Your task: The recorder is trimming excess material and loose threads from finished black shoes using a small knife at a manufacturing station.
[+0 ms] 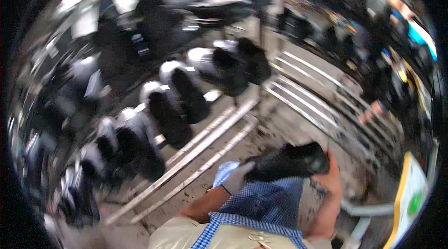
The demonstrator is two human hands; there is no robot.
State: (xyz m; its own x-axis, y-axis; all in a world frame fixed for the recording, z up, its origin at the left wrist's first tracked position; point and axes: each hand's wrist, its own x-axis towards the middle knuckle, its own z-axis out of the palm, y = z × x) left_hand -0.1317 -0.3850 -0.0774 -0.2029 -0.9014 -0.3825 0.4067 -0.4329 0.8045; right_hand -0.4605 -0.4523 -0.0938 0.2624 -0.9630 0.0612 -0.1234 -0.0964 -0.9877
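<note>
Fingers of L hand (237, 179), which looked gray-gloved, were closed on one end of a black shoe (287, 161); bare R hand (326, 170) gripped the other end. Shoe was elongated, approx. horiz., in front of blue/white checked apron (275, 197). Fingertips partly hidden, blurry. Dark shoes (186, 95) sat in a smeared row, upper L, beyond pale straight rails (205, 142). White panel (411, 179) w/ green mark, R side, was cut off, illegible.
</note>
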